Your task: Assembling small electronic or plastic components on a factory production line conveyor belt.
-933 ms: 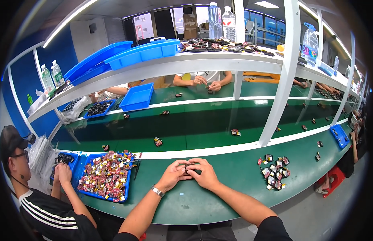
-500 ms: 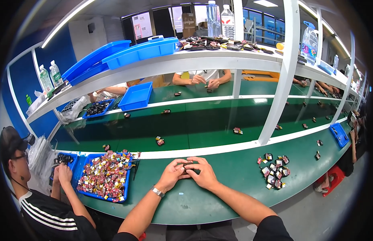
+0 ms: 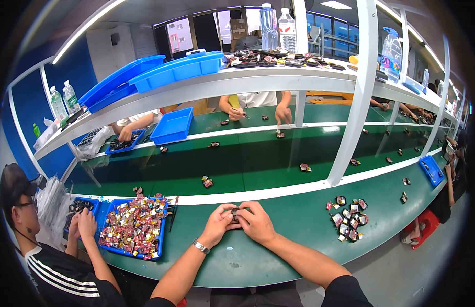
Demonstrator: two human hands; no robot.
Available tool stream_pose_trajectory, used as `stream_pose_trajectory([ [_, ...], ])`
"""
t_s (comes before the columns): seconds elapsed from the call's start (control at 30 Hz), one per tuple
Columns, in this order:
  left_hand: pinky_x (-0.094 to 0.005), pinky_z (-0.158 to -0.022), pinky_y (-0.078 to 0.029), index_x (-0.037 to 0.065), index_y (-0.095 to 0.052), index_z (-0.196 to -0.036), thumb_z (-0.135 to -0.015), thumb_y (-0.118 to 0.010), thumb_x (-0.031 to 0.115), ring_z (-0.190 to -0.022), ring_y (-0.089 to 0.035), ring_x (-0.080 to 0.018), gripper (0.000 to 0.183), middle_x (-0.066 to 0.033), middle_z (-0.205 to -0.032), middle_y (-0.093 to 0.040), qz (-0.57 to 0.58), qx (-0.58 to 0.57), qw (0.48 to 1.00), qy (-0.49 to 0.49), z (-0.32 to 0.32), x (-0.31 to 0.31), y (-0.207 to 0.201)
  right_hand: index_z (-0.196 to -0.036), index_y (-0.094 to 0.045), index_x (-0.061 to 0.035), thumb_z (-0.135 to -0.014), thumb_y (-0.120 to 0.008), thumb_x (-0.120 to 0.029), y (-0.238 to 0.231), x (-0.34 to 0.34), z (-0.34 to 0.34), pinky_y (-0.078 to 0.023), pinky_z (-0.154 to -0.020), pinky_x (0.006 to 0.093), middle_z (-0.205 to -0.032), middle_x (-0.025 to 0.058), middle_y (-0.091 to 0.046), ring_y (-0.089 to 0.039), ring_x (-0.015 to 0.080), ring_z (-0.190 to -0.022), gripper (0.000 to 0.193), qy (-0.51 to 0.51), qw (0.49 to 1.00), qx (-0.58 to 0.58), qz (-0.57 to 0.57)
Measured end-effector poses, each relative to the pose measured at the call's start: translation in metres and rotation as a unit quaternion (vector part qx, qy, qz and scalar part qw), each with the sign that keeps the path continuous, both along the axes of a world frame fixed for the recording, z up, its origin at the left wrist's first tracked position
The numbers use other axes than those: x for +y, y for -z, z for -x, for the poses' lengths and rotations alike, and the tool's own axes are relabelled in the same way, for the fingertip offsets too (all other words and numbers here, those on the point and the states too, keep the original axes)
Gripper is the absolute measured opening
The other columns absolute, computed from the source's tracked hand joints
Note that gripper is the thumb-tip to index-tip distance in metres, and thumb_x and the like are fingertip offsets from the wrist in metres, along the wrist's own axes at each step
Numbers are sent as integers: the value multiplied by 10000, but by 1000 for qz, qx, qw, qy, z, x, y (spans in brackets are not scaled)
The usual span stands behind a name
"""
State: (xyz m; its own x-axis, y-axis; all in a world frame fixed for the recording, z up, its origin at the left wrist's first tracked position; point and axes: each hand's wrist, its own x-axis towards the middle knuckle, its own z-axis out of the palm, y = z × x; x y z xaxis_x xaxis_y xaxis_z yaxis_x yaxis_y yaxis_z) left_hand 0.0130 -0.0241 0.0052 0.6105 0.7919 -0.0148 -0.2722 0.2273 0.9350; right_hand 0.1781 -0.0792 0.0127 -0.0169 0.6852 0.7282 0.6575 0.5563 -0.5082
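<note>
Above the green worktop, my left hand [image 3: 217,225] and my right hand [image 3: 257,223] meet, fingers closed around a small dark part [image 3: 235,213]. Fingertips hide most of it, so its exact kind does not show. To the left of my hands stands a blue tray [image 3: 161,240] heaped with small red, white and yellow components [image 3: 131,225]. On the right lies a loose group of small black components [image 3: 351,219] with white and reddish faces. A thin dark tool [image 3: 173,217] rests beside the tray's right edge.
A white rail [image 3: 247,195] divides my worktop from a green conveyor belt [image 3: 258,176] carrying scattered components. At left, a co-worker [image 3: 58,256] handles something over another blue tray. White posts [image 3: 357,102] hold up a shelf with bottles and blue trays. Other people work across the belt.
My fingers have shifted around the dark part, both hands staying in place. Across the belt, a co-worker's hands have parted, one now reaching over the belt near a component. Another person's hand is in a far-left tray.
</note>
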Motion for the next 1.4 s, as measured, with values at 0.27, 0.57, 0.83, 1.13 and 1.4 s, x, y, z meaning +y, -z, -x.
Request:
stream_pose_trajectory([
  [0.27,-363,-901,-571,12,-447,-1269,-1008,-443,42,-1044,-643,-203,264,-132,-1165,-617,0,3,1000,3,3,2,4,-952,-670,-41,-757,-732,-32,-5,-4,6,-540,-744,351,-983,85,-622,-619,261,-896,205,23,999,-26,-12],
  [0.57,-359,-900,-568,6,-456,-1260,-1009,-439,53,-1030,-646,-199,256,-118,-1140,-625,-1,8,1000,2,1,0,1,-950,-677,-46,-765,-732,-66,0,-1,4,-543,-712,352,-977,71,-610,-614,247,-902,194,68,993,-84,-47],
  [0.83,-369,-869,-576,15,-462,-1245,-999,-477,70,-964,-664,-207,253,-112,-1090,-643,4,7,1000,-3,0,1,1,-957,-657,-44,-775,-709,-65,-2,-5,4,-536,-688,345,-952,73,-586,-590,252,-861,191,59,991,-117,-18],
  [1.13,-384,-875,-586,9,-461,-1232,-999,-471,51,-992,-659,-220,238,-134,-1093,-639,1,8,1000,-9,-1,-3,-4,-884,-623,-70,-730,-741,-23,-8,1,-13,-509,-766,370,-973,70,-533,-560,263,-932,199,-40,996,-71,43],
  [1.4,-391,-883,-592,0,-527,-1088,-993,-450,9,-990,-653,-217,123,-119,-1045,-620,-30,13,999,-16,1,4,11,-886,-619,-80,-744,-736,-40,-12,1,-21,-481,-859,385,-1056,79,-532,-536,279,-1016,188,-52,989,-101,94],
])
